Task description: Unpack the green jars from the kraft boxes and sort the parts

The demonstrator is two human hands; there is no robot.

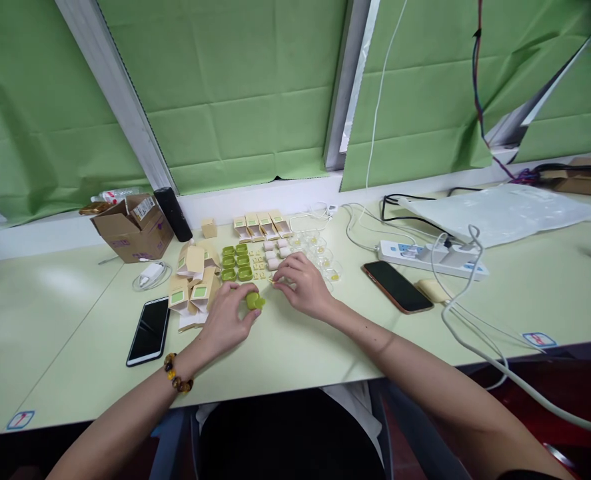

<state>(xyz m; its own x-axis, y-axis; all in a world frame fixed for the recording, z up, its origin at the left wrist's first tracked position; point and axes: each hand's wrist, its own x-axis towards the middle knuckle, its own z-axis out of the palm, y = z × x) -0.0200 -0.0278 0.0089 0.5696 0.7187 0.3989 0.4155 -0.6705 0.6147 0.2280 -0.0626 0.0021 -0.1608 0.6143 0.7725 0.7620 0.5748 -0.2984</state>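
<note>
Between the thumb and fingers of my left hand [228, 313] is a small green plastic part [255, 301], held just above the table. My right hand [302, 285] is pinched around a tiny pale yellow piece [271, 281], just right of the green part. Behind my hands stand green square cups [228, 274] in two columns. Beside them lie tiny yellow pieces [258, 267], whitish-pink cylinders [270, 255] and clear round covers with yellow centres [333, 274]. Folded card boxes with green windows [200, 291] are heaped next to my left hand.
More card boxes [261, 227] stand at the back. A phone [148, 331] lies at left, another phone [396, 287] at right. A power strip [431, 259] with cables, a brown carton [132, 230], a black cylinder [173, 213] and a plastic bag [505, 210] are also on the table.
</note>
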